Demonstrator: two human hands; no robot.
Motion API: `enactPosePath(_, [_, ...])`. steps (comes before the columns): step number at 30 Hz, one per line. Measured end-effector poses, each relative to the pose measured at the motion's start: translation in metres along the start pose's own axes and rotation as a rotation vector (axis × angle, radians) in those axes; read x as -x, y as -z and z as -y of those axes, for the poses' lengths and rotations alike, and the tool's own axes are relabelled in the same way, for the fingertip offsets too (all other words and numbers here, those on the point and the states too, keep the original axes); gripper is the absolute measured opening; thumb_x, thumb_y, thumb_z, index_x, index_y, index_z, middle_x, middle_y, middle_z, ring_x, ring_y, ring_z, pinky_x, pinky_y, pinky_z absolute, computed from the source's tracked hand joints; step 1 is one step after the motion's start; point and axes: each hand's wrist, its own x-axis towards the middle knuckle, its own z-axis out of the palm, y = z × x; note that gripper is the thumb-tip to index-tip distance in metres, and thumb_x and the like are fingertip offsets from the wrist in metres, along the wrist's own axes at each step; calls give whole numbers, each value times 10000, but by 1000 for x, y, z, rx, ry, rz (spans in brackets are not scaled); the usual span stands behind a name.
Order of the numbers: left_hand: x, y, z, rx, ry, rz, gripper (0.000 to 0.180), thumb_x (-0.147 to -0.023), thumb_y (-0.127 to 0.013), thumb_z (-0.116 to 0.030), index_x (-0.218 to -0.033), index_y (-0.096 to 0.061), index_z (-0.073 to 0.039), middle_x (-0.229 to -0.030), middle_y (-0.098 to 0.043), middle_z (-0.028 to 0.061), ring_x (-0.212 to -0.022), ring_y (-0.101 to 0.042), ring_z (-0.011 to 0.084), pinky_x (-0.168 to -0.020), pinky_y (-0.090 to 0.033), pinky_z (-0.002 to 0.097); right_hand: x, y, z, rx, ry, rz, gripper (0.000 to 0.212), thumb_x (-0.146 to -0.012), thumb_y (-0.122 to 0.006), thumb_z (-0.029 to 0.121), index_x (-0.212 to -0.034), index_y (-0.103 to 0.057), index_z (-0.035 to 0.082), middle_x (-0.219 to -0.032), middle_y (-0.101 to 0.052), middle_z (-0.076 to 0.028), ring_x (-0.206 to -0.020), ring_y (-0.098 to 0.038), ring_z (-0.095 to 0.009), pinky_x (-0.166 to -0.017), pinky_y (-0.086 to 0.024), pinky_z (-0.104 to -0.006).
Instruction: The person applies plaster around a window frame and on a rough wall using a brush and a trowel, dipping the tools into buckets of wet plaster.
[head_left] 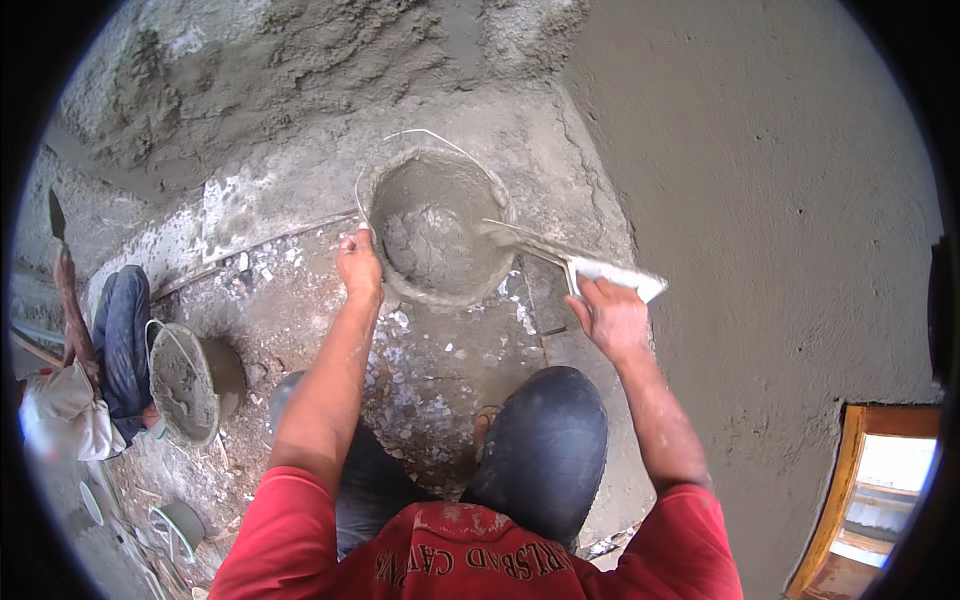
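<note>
A bucket of wet grey mortar (436, 225) stands in front of me, its rim (425, 297) crusted and its thin wire handle (445, 138) tipped toward the far side. My left hand (359, 264) is closed on the bucket's left edge, close to where the wire handle comes down. In my right hand (612, 318) is a plastering float (620, 275) with a pale grip, my fingers wrapped round it. The float's far end reaches over the bucket's right rim to the mortar, where it is slightly blurred.
A smooth plastered wall (760, 190) rises at the right, with a wooden window frame (848, 470) low in it. Rough mortar (290, 75) covers the far side. At left, a co-worker holds up a pointed trowel (57, 214) beside another mortar bucket (226, 380); a smaller pail (184, 525) stands nearer.
</note>
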Motion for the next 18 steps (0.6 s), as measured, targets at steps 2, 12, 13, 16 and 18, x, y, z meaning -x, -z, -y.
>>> enactPosePath(2, [2,12,-23,0,52,-36,336,-975,-609,-337,-883,-604,-14,-862,-603,57,-772,-493,163,-745,-432,342,-13,0,2,-10,-5,-256,387,-842,-747,404,-1058,-678,91,-885,-711,-94,-760,-701,-272,-689,-555,-389])
enactPosePath(12, [22,78,1,151,187,-86,445,-985,-481,-309,-1174,-605,75,-1137,-650,175,-998,-620,286,-872,-492,415,148,-97,-69,-553,-478,440,531,-869,-666,534,-1193,-645,114,-1024,-720,-161,-968,-690,-334,-857,-529,-428])
enactPosePath(13, [22,71,-5,60,143,-65,457,-984,-481,-308,-1200,-593,79,-1162,-644,174,-1011,-620,289,-885,-487,410,147,-107,-74,-565,-492,433,531,-869,-666,534,-1193,-645,114,-1024,-720,-161,-968,-690,-334,-857,-529,-428])
enactPosePath(16, [6,73,-3,89,170,-46,434,-986,-472,-301,-1179,-593,69,-1149,-639,161,-996,-607,276,-891,-478,406,109,-138,-102,-605,-552,325,546,-865,-663,550,-1175,-677,100,-1025,-715,-195,-953,-697,-337,-840,-527,-426])
enactPosePath(18, [-6,76,3,76,151,-66,426,-990,-461,-300,-1163,-597,64,-1128,-642,157,-984,-607,271,-884,-479,404,69,-140,-125,-660,-588,304,557,-868,-659,561,-1131,-695,71,-1003,-717,-206,-923,-700,-335,-830,-527,-414])
